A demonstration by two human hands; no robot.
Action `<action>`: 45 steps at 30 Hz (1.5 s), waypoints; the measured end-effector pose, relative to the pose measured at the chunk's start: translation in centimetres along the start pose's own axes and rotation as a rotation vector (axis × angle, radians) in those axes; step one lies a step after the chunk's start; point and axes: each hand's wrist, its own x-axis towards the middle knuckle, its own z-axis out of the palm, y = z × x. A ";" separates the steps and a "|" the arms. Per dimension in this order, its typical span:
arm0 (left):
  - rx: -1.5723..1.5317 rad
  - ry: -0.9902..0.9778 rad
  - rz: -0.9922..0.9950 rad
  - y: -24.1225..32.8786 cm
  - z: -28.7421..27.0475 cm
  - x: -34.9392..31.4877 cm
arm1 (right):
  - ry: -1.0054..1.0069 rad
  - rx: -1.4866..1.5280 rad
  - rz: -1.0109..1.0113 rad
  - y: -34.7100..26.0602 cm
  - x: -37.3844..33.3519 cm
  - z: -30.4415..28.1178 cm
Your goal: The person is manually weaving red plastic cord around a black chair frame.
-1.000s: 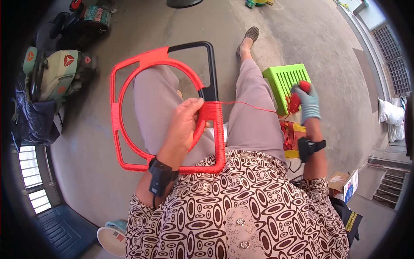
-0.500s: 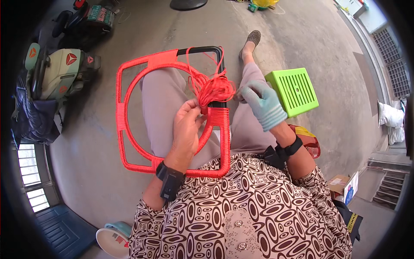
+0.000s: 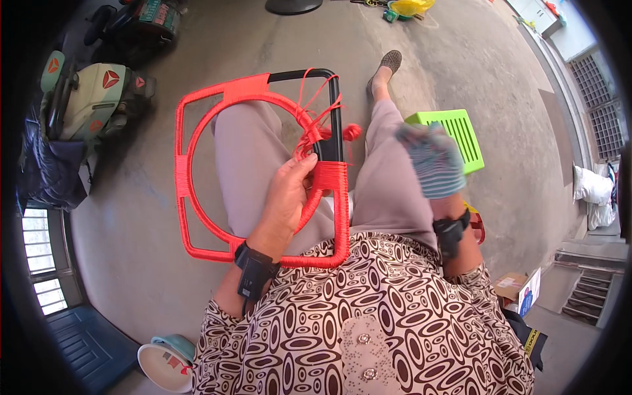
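Observation:
A rounded square frame with a ring inside it [image 3: 343, 217] rests across my lap, most of it wrapped tightly in red cord. Its upper right corner is a bare black bar [image 3: 338, 118]. My left hand [image 3: 284, 194] is closed on the frame's ring where the wrapping meets the bare part, thumb on top. Loose red cord [image 3: 306, 139] loops over the black bar just above that thumb, and a small red tuft [image 3: 353, 132] shows right of the bar. My right hand [image 3: 434, 161], in a light blue glove, is off to the right, its fingers smeared by motion.
A green slotted plastic stool [image 3: 467, 138] stands right of my leg. A scooter [image 3: 99, 99] is parked at the left. Basins [image 3: 164, 365] sit at the lower left, and a cardboard box [image 3: 510, 286] lies at the lower right.
My right hand has swung right, away from the frame. The large bunch of red cord above my left hand has dropped mostly behind the bar, leaving loops and a tuft in sight.

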 end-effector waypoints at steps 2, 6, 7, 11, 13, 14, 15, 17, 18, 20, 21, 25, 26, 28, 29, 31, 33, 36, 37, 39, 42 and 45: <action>-0.026 -0.028 0.033 -0.6 -0.6 0.5 | -0.059 0.257 0.017 -1.5 -0.6 -1.3; -0.034 -0.024 0.075 -0.8 -0.4 0.6 | 0.043 -0.231 0.208 -0.2 0.0 -1.0; -0.029 -0.027 0.078 -0.8 -0.3 0.8 | 0.058 -0.431 0.261 0.5 0.2 -0.8; -0.015 -0.065 0.045 -0.8 -0.1 0.4 | -0.160 -0.833 0.090 5.6 2.2 0.4; -0.013 -0.079 0.027 -0.7 0.2 0.2 | -0.236 -1.127 0.073 7.5 3.3 0.9; -0.022 -0.103 0.022 -0.8 0.0 0.3 | -0.238 -1.125 0.074 8.2 3.7 1.0; -0.032 -0.127 0.016 -0.9 -0.2 0.3 | -0.386 -1.353 0.080 8.7 4.0 1.1; -0.028 -0.145 0.015 -0.8 -0.2 0.2 | -0.542 -1.577 0.089 9.2 4.3 1.0; -0.022 -0.165 0.013 -0.8 -0.2 0.2 | -0.674 -1.602 0.063 9.3 4.4 1.0; -0.035 -0.152 0.010 -0.9 -0.2 0.2 | -0.756 -1.566 -0.037 9.6 4.3 0.4; -0.045 -0.142 0.005 -1.0 -0.1 0.2 | -0.759 -1.566 -0.036 9.9 4.3 -0.7; -0.052 -0.124 -0.005 -0.7 0.2 0.1 | -0.392 -1.167 0.208 9.8 4.3 -2.5; -0.048 -0.109 -0.002 -0.7 0.1 0.1 | -0.135 -0.924 0.463 9.4 4.3 -2.2; -0.041 -0.096 0.004 -0.6 0.2 0.1 | -0.191 -0.874 0.410 8.9 3.9 -1.5; -0.041 -0.097 -0.002 -0.4 0.4 0.0 | -0.240 -0.824 0.357 8.5 3.5 -0.9; -0.035 -0.103 -0.011 -0.5 0.4 0.1 | -0.283 -0.982 0.353 7.2 2.8 0.8; 0.067 0.007 0.069 -0.8 -0.1 0.5 | -0.199 -0.985 0.403 6.4 3.4 0.9; 0.146 0.084 0.159 -1.5 0.2 0.8 | -0.228 -0.878 0.490 4.4 2.9 0.0; 0.154 0.067 0.169 -1.4 0.1 0.9 | -0.300 -0.832 0.574 4.2 2.6 -0.2; 0.040 -0.008 0.068 -1.2 -0.2 0.5 | -0.309 -0.805 0.544 2.8 2.3 1.8; 0.040 -0.016 0.091 -1.2 0.1 0.0 | -0.127 -1.144 0.386 1.0 3.3 2.4; 0.027 -0.041 0.104 -1.3 0.2 0.2 | 0.355 -1.254 0.170 0.2 5.7 2.5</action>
